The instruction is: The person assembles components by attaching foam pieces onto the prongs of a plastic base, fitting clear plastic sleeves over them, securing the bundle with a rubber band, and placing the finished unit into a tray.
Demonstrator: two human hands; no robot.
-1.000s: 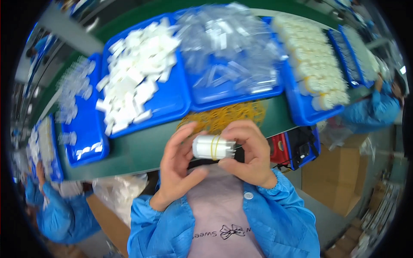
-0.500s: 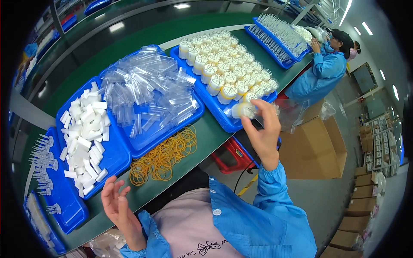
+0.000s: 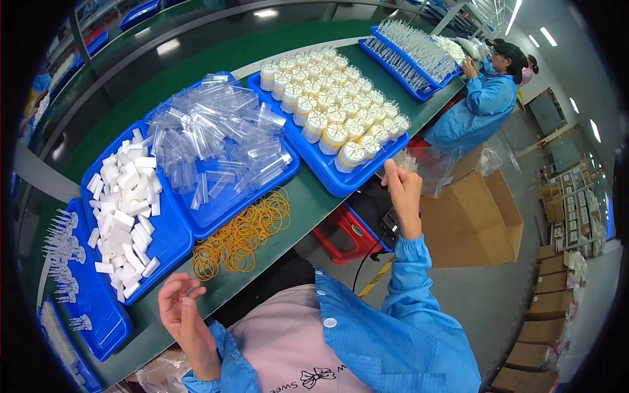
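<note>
My left hand is raised by the table's front edge, near the white foam blocks. Its fingers are loosely bent and apart, with nothing in them. Just off the near right corner of the right blue tray is my right hand, one digit stretched upward and the others partly hidden; I see nothing held. In that tray, round bundles with white segmented tops and yellow bands stand upright in rows. The bundle at the near corner stands upright, apart from my right hand.
Clear plastic sleeves heap in the middle tray. Yellow rubber bands lie on the green table before it. White pronged parts sit at the far left. A red stool and an open carton stand at right, and a co-worker works beyond.
My right hand has let go of the bundle, now upright at the tray's near corner, and has drawn back toward me. My left hand has hardly moved; the view has shifted slightly.
</note>
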